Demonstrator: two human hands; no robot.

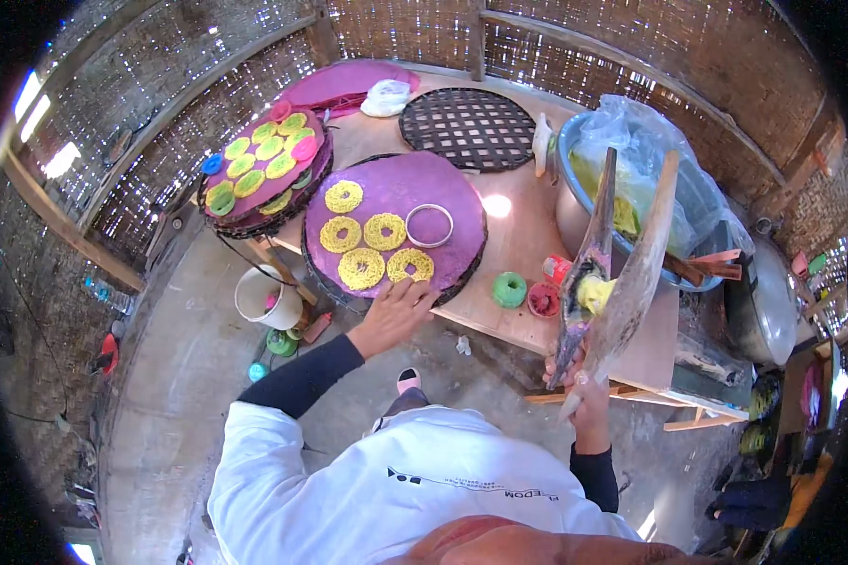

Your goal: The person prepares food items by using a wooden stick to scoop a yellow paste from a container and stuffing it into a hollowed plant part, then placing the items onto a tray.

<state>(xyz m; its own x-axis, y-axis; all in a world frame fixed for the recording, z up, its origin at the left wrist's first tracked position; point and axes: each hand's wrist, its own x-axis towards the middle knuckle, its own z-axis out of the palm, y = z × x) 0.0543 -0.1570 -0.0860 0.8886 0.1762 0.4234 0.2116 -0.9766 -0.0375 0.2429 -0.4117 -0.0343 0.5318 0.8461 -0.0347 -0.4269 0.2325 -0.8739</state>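
Observation:
My right hand (586, 400) grips the lower end of a two-armed wooden press (643, 268), beside the table's front edge. A lump of yellow dough (594, 294) shows between its weathered arms. My left hand (396, 315) lies at the near rim of a round tray (457, 193) covered in purple sheet, fingers stretched out. Its fingertips are at the lower edge of a yellow dough ring (410, 265); whether they press on it I cannot tell. Several more rings, such as one yellow dough ring (343, 196), lie on the sheet. A thin metal hoop (430, 226) rests at the tray's right.
Purple trays with more rings (283, 155) are stacked at left. Behind lies a black lattice tray (468, 127). A blue basin (563, 160) with plastic bags stands at right. A green ring-shaped thing (509, 289) and a red tub (543, 299) sit near the edge; a white bucket (266, 297) stands below.

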